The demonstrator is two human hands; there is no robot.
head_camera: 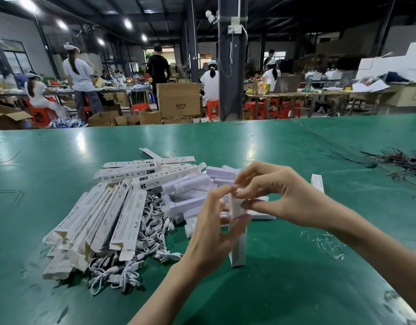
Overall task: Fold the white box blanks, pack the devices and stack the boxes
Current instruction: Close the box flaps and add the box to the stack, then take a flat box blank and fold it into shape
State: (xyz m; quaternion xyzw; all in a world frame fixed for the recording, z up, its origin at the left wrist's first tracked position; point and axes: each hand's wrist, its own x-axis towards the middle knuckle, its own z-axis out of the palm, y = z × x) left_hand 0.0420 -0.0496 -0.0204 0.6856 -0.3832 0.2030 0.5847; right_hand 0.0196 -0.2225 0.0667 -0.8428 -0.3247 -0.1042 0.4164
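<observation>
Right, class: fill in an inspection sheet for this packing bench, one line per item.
Surface: green table, shiny, scuffed.
Job's things: upright box on end between the hands; flat blanks piled left; white devices heaped behind.
Clutter: white scraps at right.
Grippers: left hand holds the box's side; right hand pinches its top.
Cables: white cables tangled under the blanks; dark wires far right.
Surroundings: workers at benches, cardboard carton, red stools.
</observation>
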